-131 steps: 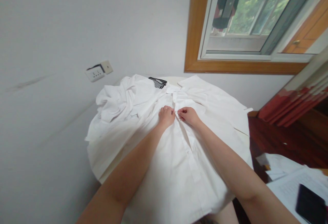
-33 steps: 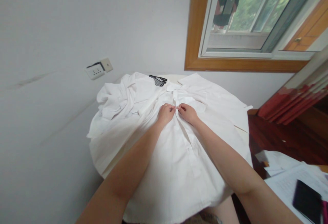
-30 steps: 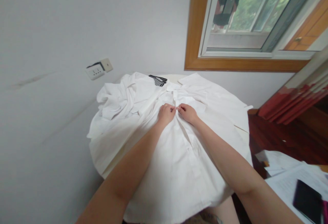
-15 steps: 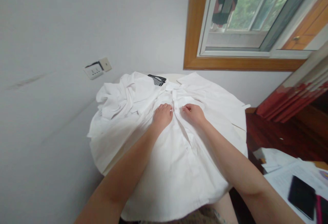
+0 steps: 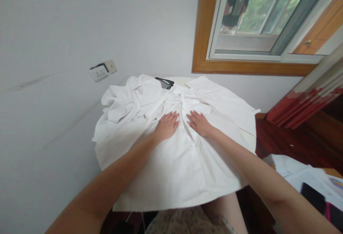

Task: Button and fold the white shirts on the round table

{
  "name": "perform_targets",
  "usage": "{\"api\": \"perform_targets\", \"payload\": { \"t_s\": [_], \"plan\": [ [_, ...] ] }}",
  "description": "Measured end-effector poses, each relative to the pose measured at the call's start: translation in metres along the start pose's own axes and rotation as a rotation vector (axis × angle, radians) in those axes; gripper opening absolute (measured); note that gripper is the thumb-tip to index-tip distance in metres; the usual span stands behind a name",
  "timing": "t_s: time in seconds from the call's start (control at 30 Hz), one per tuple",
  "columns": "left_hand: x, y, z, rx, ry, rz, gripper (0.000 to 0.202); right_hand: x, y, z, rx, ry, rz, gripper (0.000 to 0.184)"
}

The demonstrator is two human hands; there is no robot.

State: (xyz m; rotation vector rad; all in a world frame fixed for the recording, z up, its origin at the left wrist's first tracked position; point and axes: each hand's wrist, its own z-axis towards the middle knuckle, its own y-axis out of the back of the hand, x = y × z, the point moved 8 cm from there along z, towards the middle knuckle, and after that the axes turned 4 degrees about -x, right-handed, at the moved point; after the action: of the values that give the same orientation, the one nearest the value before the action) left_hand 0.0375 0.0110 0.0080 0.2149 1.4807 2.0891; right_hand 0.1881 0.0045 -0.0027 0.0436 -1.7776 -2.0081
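A white button-up shirt (image 5: 171, 169) lies spread over a round table, its collar toward the wall and its hem hanging at the near edge. My left hand (image 5: 166, 124) rests flat on the cloth, left of the button placket, fingers apart. Flat on the other side of the placket is my right hand (image 5: 198, 122), its fingers also spread. Between them the front gapes a little below the chest. One sleeve stretches out to the right. On the left, bunched white cloth (image 5: 123, 100) is heaped up; I cannot tell whether it belongs to the same shirt.
A black-and-white striped item (image 5: 165, 83) lies by the collar. Behind the table are a wall with a socket (image 5: 98, 72) and a wood-framed window (image 5: 254, 66). At right, papers (image 5: 297, 171) and a dark phone-like object (image 5: 313, 197) lie beside a red-and-white curtain (image 5: 297, 101).
Both hands have gone from curled fingers at the placket to lying flat and spread, slightly nearer to me. The shirt's lower front looks smoother and its hem has shifted.
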Motion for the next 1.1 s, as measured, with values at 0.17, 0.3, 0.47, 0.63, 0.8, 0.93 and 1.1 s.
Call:
{"api": "perform_targets", "payload": {
  "t_s": [0.17,0.3,0.47,0.63,0.8,0.93,1.1],
  "plan": [
    [0.006,0.002,0.014,-0.012,-0.012,0.059,0.042,-0.003,-0.001,0.017,-0.023,0.019,-0.028,0.050],
    [-0.019,0.015,0.019,-0.054,-0.073,0.215,0.036,-0.007,-0.003,0.024,-0.031,0.044,-0.076,0.050],
    [-0.041,0.013,0.025,0.010,0.038,0.258,0.028,-0.009,-0.002,0.030,-0.083,0.042,-0.098,0.049],
    [-0.028,-0.005,0.026,-0.076,0.118,0.150,0.039,-0.012,0.003,0.030,-0.151,0.064,-0.016,0.044],
    [-0.017,-0.016,0.025,-0.074,0.101,0.107,0.044,-0.019,0.025,0.024,-0.306,0.026,0.215,0.031],
    [-0.019,-0.016,0.024,-0.057,0.110,0.112,0.045,-0.010,0.058,0.013,-0.442,0.018,0.330,0.024],
    [-0.012,-0.019,0.027,-0.031,0.125,0.053,0.043,0.021,0.061,0.005,-0.315,0.055,0.343,0.032]
  ]
}}
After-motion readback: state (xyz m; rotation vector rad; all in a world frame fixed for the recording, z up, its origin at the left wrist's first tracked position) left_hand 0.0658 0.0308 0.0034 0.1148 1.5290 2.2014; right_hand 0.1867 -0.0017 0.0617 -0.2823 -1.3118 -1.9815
